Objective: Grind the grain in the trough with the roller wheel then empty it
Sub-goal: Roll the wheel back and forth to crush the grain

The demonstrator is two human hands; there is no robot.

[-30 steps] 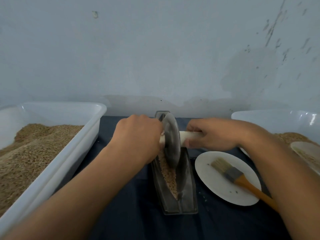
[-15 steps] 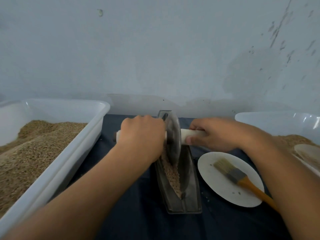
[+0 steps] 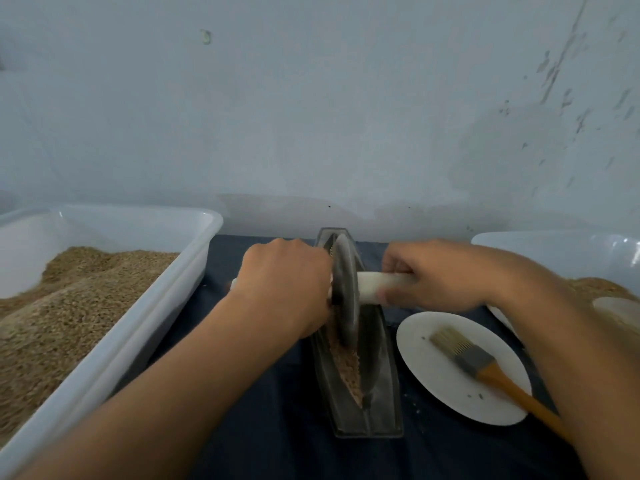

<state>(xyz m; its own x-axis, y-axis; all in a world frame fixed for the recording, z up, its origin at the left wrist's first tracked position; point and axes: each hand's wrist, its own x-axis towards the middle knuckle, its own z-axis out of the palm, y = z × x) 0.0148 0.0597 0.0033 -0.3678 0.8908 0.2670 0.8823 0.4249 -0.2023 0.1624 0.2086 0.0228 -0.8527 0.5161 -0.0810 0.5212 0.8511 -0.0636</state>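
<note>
A dark boat-shaped trough (image 3: 381, 393) stands lengthwise on the dark cloth in the middle, with brown grain (image 3: 348, 367) lying along its groove. The grey roller wheel (image 3: 344, 289) stands upright in the far half of the trough on a white axle handle (image 3: 377, 286). My left hand (image 3: 289, 282) grips the left end of the axle, hiding most of it. My right hand (image 3: 433, 277) grips the right end, fingers curled round it.
A big white tub (image 3: 166, 299) full of brown grain fills the left side. To the right a white plate (image 3: 433, 386) carries a brush (image 3: 485, 368) with an orange handle. Another white tub (image 3: 554, 251) with grain sits at the far right. A wall rises just behind.
The wheel and both hands have rolled a little farther away along the trough, toward the wall. More grain shows in the near half of the groove.
</note>
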